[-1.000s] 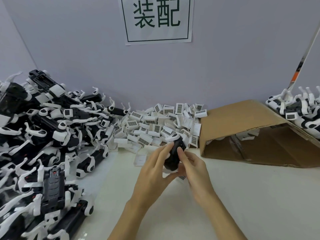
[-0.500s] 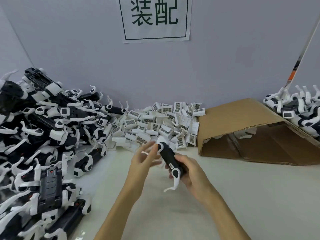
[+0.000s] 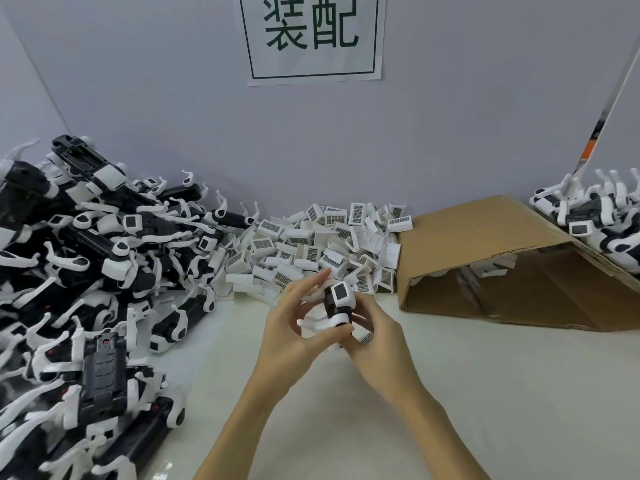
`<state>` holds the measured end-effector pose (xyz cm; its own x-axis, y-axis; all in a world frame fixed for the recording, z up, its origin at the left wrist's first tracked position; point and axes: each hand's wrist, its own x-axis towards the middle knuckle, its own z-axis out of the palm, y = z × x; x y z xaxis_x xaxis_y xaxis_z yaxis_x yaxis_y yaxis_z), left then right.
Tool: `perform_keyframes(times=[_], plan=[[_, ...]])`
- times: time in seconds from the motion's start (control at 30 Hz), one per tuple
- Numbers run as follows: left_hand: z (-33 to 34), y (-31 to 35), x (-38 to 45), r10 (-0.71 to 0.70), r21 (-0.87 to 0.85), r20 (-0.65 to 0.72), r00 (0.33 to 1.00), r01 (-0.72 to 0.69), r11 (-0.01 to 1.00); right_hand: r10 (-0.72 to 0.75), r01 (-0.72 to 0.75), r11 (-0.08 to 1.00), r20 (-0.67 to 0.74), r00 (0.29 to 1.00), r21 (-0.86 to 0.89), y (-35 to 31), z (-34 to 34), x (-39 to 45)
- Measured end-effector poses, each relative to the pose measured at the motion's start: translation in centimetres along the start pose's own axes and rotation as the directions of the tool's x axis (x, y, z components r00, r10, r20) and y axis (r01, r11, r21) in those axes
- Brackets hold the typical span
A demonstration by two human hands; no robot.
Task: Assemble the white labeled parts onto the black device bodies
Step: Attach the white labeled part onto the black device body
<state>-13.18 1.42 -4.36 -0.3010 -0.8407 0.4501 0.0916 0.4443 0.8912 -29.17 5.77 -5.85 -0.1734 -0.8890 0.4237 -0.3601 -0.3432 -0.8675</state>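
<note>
Above the table's middle I hold a black device body [image 3: 331,305] end-on, with a white labeled part [image 3: 343,294] on its top end. My right hand [image 3: 375,337] grips the body from below and the right. My left hand [image 3: 294,323] touches its left side, where white hooks stick out, and the index finger points up. A loose heap of white labeled parts [image 3: 325,251] lies just behind my hands against the wall.
A big pile of black device bodies with white hooks [image 3: 86,289] fills the left side. A tipped cardboard box [image 3: 512,271] lies open at the right. More black-and-white devices [image 3: 599,220] are stacked at the far right. A paper sign [image 3: 313,36] hangs on the wall.
The device body has turned from lying slantwise to standing end-on toward me, with the labeled part now on its top. Both hands closed in around it.
</note>
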Motion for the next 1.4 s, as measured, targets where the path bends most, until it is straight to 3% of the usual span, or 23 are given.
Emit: perform_keyframes(times=[0.2, 0.43, 0.57, 0.77, 0.97, 1.07, 1.23, 1.3, 1.4], plan=[[0.8, -0.1, -0.2, 0.191, 0.147, -0.004, 0.982, -0.188, 0.971, -0.043, 0.043, 0.999, -0.023, 0.999, 0.014, 0.2, -0.3, 0.1], [-0.3, 0.2, -0.2, 0.189, 0.315, 0.006, 0.982, -0.182, 0.932, -0.047, 0.047, 0.996, -0.002, 0.999, -0.073, 0.5, -0.5, 0.1], [-0.4, -0.2, -0.2, 0.261, 0.405, -0.007, 0.965, -0.236, 0.884, -0.096, 0.099, 0.986, 0.025, 0.995, -0.133, 0.5, -0.5, 0.0], [1.3, -1.2, -0.6, 0.494, 0.51, -0.046, 0.868, -0.405, 0.759, -0.061, 0.064, 0.995, 0.035, 0.998, -0.081, 0.8, 0.1, -0.2], [1.4, -1.5, -0.6, 0.556, 0.567, -0.112, 0.824, -0.406, 0.717, -0.06, 0.068, 0.993, 0.088, 0.994, -0.092, 0.8, 0.4, -0.3], [1.5, -1.3, -0.5, 0.526, 0.519, -0.127, 0.841, -0.396, 0.758, -0.1, 0.103, 0.992, 0.046, 0.994, -0.074, 0.8, 0.6, -0.3], [0.7, -0.5, -0.6, 0.237, 0.292, -0.077, 0.969, -0.205, 0.934, -0.152, 0.146, 0.981, -0.035, 0.988, -0.127, 1.3, 0.3, 0.0], [-0.1, -0.3, -0.4, 0.125, 0.283, -0.019, 0.992, -0.115, 0.952, -0.165, 0.15, 0.971, -0.067, 0.984, -0.187, 1.4, 0.2, 0.1], [-1.6, -0.3, 0.1, 0.069, 0.305, 0.054, 0.996, -0.082, 0.949, -0.234, 0.206, 0.937, -0.068, 0.97, -0.282, 1.1, -0.2, 0.4]])
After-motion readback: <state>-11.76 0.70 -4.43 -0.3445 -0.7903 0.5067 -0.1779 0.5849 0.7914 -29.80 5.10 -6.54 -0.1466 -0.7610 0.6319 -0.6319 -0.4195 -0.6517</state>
